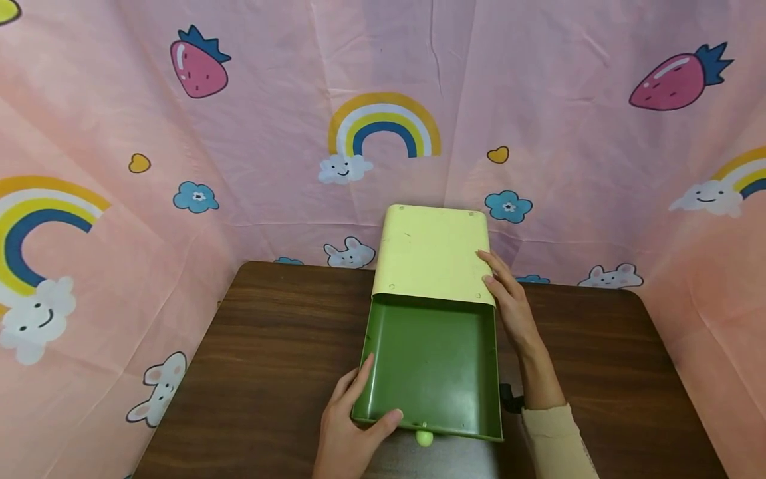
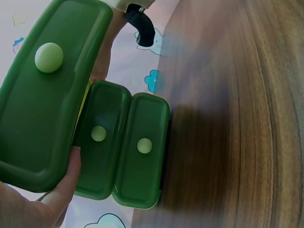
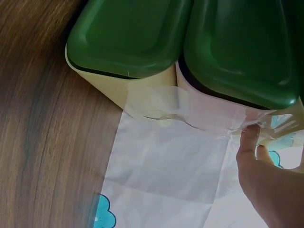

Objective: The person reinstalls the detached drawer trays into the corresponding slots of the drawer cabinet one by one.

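Note:
A small chest with a pale yellow shell stands on the table, its top green drawer pulled far out. No items show inside the drawer. My left hand holds the drawer's front left corner, thumb on the front rim and fingers along the left wall. A round light green knob sits on the drawer front. My right hand rests against the shell's right side, fingertips at its top edge. In the left wrist view, a middle drawer and a bottom drawer are closed.
Clear film or tape covers part of the chest's side. The dark wood table meets a pink printed cloth behind and at both sides. A black strap-like piece hangs by the right wrist.

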### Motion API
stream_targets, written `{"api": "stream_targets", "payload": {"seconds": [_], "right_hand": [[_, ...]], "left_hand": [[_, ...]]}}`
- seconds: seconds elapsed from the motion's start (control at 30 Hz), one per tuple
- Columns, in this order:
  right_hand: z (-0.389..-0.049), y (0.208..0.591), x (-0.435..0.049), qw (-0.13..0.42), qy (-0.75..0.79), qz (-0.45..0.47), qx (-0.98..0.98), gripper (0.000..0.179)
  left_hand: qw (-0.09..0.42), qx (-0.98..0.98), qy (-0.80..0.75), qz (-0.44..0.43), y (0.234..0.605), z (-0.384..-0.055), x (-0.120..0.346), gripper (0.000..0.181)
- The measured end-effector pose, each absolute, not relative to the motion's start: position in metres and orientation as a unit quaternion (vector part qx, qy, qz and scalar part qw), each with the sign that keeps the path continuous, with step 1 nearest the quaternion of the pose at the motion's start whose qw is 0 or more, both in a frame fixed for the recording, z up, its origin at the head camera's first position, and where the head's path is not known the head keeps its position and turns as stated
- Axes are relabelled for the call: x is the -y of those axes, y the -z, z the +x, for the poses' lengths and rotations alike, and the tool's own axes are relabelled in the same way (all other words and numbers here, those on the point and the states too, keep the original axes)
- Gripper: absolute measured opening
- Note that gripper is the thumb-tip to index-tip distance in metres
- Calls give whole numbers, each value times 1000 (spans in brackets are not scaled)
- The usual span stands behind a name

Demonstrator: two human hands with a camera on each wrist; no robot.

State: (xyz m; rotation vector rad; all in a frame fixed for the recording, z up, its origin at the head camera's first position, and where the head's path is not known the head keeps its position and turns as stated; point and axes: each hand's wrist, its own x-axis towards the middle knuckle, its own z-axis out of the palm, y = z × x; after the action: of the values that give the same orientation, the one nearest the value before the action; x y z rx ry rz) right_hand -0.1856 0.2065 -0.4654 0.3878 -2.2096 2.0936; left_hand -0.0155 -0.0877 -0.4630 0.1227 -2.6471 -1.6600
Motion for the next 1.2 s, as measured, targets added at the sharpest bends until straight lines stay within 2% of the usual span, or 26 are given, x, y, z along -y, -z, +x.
{"api": "stream_targets", "payload": {"seconds": [0.3, 0.57, 0.97, 1.2], "right_hand": [[-183, 468, -205, 33, -674, 111, 730, 46], [-185, 466, -207, 23, -674, 97, 732, 46], [-189, 464, -206, 30, -667, 100, 738, 46], [-188, 465, -207, 30, -668, 95, 737, 46]], "left_hand": [[-1, 837, 547, 17, 464, -17, 90, 94], [-16, 828, 560, 15, 462, -21, 90, 95], [54, 830, 555, 11, 468, -34, 83, 88], [53, 808, 586, 27, 469, -39, 79, 91]]}}
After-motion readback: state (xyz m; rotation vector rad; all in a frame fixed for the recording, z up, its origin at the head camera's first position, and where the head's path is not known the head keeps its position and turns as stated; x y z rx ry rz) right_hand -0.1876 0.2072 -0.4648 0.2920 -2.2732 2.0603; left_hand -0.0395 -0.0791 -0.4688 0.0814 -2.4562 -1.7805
